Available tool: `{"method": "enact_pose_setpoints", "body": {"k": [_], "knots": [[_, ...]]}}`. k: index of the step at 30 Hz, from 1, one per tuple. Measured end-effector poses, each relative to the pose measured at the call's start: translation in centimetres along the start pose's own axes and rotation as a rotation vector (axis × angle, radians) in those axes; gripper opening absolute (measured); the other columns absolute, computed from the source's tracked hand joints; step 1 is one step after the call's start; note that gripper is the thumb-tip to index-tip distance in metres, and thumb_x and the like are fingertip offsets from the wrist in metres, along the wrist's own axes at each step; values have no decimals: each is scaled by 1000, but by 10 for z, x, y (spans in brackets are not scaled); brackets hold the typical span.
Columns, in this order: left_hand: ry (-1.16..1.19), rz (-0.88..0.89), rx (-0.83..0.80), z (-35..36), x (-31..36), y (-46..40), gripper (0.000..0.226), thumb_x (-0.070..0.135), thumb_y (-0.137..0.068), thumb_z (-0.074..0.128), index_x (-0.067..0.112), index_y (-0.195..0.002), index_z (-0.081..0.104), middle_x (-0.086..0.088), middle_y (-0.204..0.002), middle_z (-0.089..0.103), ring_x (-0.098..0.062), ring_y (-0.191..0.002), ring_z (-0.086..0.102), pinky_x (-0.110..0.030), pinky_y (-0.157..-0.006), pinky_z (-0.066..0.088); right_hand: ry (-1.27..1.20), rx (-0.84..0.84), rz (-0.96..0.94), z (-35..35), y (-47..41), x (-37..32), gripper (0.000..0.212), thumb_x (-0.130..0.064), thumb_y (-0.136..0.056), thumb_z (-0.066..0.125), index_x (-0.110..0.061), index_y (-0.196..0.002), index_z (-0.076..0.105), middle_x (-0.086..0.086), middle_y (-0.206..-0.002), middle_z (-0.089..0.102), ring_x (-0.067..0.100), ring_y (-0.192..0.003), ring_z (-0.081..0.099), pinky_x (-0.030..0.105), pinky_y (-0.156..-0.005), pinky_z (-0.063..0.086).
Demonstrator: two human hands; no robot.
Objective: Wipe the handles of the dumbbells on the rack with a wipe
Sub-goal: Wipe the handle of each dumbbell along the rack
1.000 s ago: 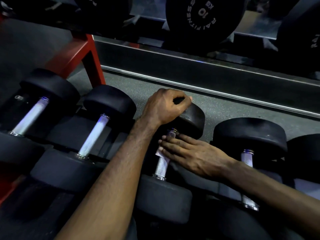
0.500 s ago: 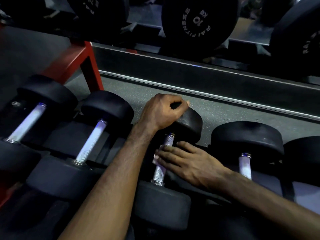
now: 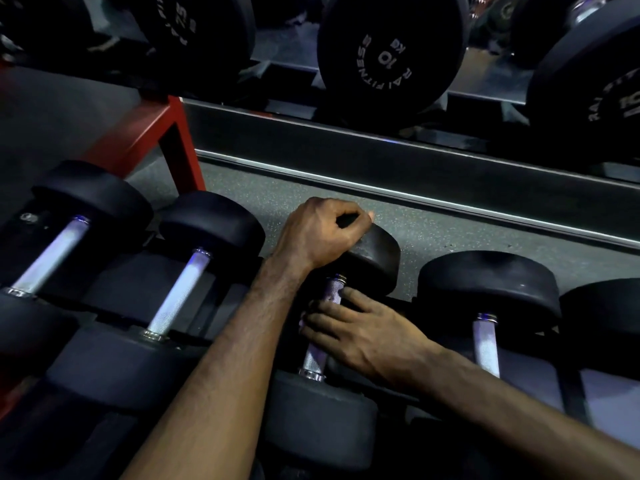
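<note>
Several black dumbbells with metal handles lie side by side on the rack. My left hand (image 3: 318, 233) grips the far head (image 3: 377, 261) of the third dumbbell, fingers curled over its edge. My right hand (image 3: 360, 334) lies across that dumbbell's handle (image 3: 315, 358), fingers wrapped over it and thumb toward the far head. A pale wipe (image 3: 302, 322) shows only as a small edge at my fingertips; the rest is hidden under the hand. The handle's two ends are bare.
More dumbbell handles lie to the left (image 3: 180, 292) (image 3: 48, 258) and right (image 3: 486, 344). A red rack frame (image 3: 138, 133) rises at the left. Beyond a strip of speckled floor (image 3: 450, 233), larger 10 kg dumbbells (image 3: 388, 57) sit on another shelf.
My right hand has slid a little along the handle toward its near end with the wipe. My left hand has kept its grip on the far head.
</note>
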State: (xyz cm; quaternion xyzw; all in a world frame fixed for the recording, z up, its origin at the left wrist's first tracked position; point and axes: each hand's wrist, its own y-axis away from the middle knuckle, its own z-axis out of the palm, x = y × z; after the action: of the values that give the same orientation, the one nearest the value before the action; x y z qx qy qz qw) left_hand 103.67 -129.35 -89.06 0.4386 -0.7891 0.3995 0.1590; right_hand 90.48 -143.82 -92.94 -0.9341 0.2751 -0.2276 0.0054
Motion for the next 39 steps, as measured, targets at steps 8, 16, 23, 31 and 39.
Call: {"method": "enact_pose_setpoints", "body": {"k": [8,16,23,31,39], "knots": [[7,-12,-1,-3,3,2,40,64,-97,56,33,-99,82,20,-97,80,-6,-91,75,-38,-82,61,-95,-62,-16,11,25,-3,62,-23,-109,45,-13,-166,20,8,-173,17,23,-160,14,46,-127,25],[6,-21,-11,-3,5,2,43,64,-97,55,30,-96,82,15,-92,80,-9,-88,75,-40,-81,61,-226,-99,21,6,34,-3,60,-13,-109,31,-9,-166,15,11,-174,7,23,-161,6,42,-126,27],[22,-24,-18,-5,5,2,41,66,-96,56,34,-98,82,22,-94,79,-6,-88,74,-39,-82,61,-395,-89,71,10,27,-2,54,-13,-112,26,-10,-165,20,10,-174,10,22,-161,6,40,-127,25],[24,-13,-6,-3,5,2,43,66,-96,55,33,-97,82,20,-92,79,-7,-86,74,-38,-80,60,-362,112,303,-3,17,-12,57,-16,-95,33,-9,-145,59,13,-155,53,27,-144,50,35,-109,51],[16,-25,-10,-3,4,2,42,66,-95,54,34,-98,81,18,-92,79,-9,-87,74,-39,-79,60,-693,338,833,5,-6,-42,20,-33,-98,58,-32,-115,69,-9,-114,53,16,-101,61,39,-67,57]]}}
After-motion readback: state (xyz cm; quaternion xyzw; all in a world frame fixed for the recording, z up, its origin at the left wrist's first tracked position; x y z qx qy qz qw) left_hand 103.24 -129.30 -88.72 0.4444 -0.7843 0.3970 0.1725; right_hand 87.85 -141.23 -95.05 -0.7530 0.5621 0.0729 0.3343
